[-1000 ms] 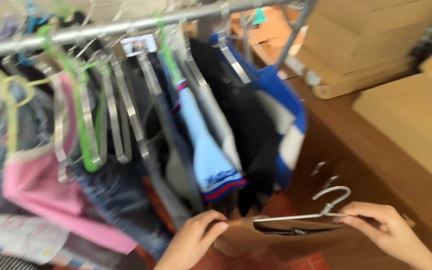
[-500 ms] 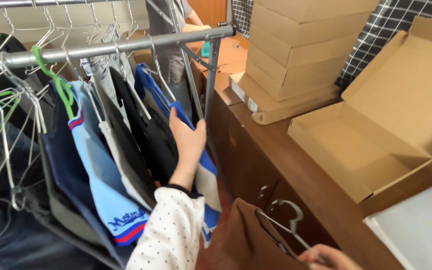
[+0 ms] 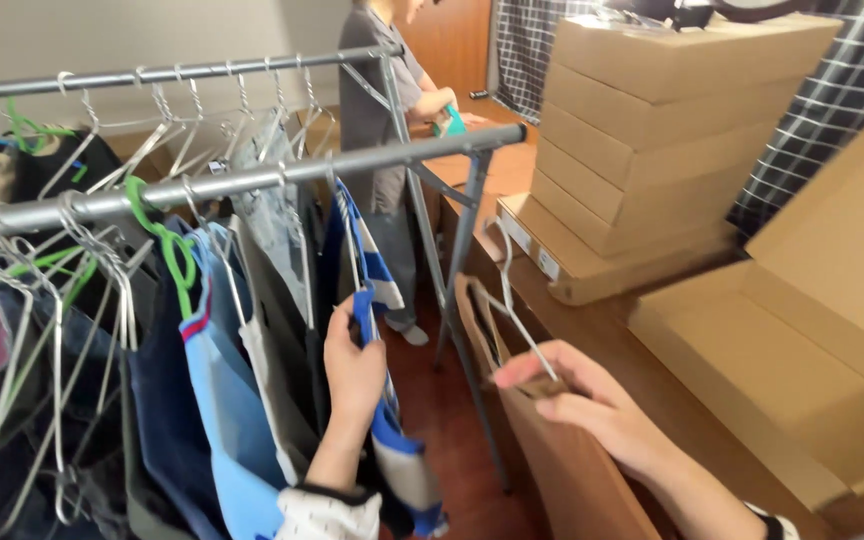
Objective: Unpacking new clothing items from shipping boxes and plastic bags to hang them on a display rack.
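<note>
My left hand grips the edge of a blue and white garment that hangs from the near grey rail. My right hand is closed on a silver wire hanger carrying a brown garment, held upright just right of the rail's end post. The hanger's hook points up beside the rail end. Many garments on wire and green hangers fill the rail to the left.
A second rail runs behind. Another person stands at the far end holding something teal. A stack of flat cardboard boxes and an open cardboard box sit on a wooden counter at the right.
My right hand has risen into view, lifting the hanger and brown garment up toward the rail's end. My left hand stays on the blue and white garment. The view has tilted up.
</note>
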